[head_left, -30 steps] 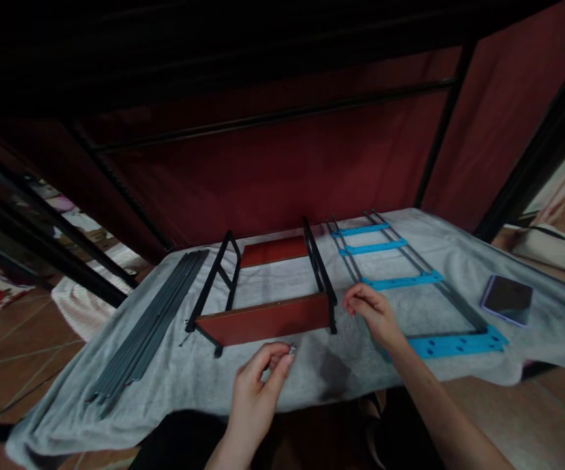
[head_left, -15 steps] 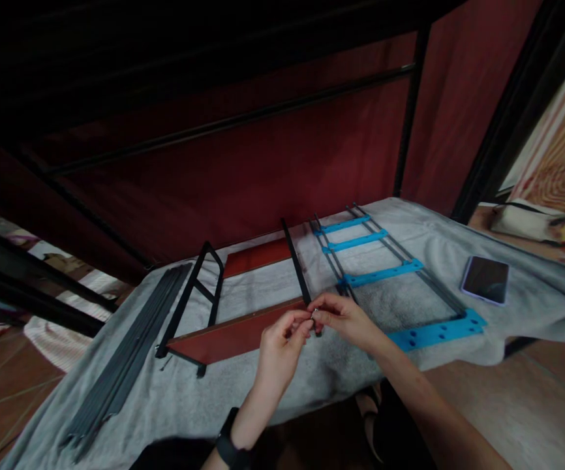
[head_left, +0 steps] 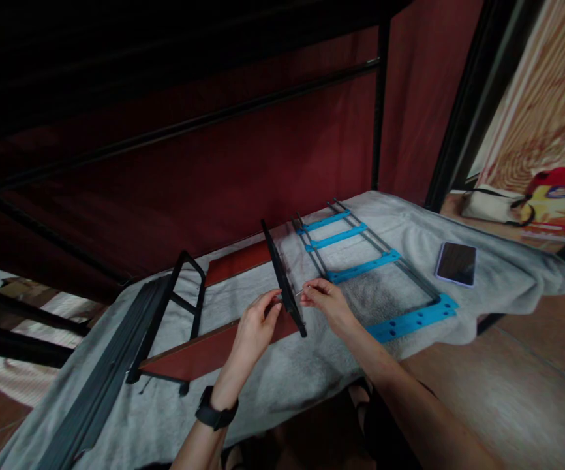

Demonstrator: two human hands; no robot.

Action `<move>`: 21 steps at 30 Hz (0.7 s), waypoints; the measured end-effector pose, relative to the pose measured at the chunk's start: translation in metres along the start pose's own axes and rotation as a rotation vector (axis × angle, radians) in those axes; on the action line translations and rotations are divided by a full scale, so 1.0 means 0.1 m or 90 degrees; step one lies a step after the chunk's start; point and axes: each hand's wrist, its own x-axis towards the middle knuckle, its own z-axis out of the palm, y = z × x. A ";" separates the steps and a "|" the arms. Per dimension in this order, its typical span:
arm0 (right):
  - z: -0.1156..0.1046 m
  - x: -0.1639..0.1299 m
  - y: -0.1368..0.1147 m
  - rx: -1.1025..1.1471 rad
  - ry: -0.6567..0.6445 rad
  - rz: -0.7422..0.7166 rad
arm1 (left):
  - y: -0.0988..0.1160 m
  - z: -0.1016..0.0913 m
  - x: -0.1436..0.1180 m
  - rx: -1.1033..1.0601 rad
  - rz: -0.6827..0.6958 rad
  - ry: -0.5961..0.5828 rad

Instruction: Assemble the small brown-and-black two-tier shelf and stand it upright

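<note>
Centre of frame: both hands meet at the near right corner of a small rack (head_left: 224, 307) lying on a grey cloth (head_left: 312, 372).

Left hand (head_left: 256, 326), black watch (head_left: 214, 412) on the wrist: fingers bent against the left face of the rack's right black side frame (head_left: 282, 281), at the end of the near red-brown board (head_left: 199, 349). Whether it grips the frame or only steadies it, cannot tell.

Right hand (head_left: 326, 301): thumb and forefinger pinched on a small screw (head_left: 299, 292), its tip touching the right face of the same frame. Too small to see whether it sits in a hole.

Rack: two black side frames, two red-brown boards between them; far board at centre, near the red curtain (head_left: 243, 170).

Lower left of frame: bundle of grey rods (head_left: 106, 385) on the cloth, just beside the rack.

Right of centre: ladder-like piece, grey rods with blue bars (head_left: 361, 267), flat on the cloth. Further right, a phone (head_left: 456, 264), screen up.

Upper right: white bag (head_left: 495, 205) and red box (head_left: 559, 196) on the floor.
</note>
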 end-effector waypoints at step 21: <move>0.16 0.05 0.29 -0.106 0.003 -0.045 | -0.01 0.04 0.05 -0.046 -0.080 -0.049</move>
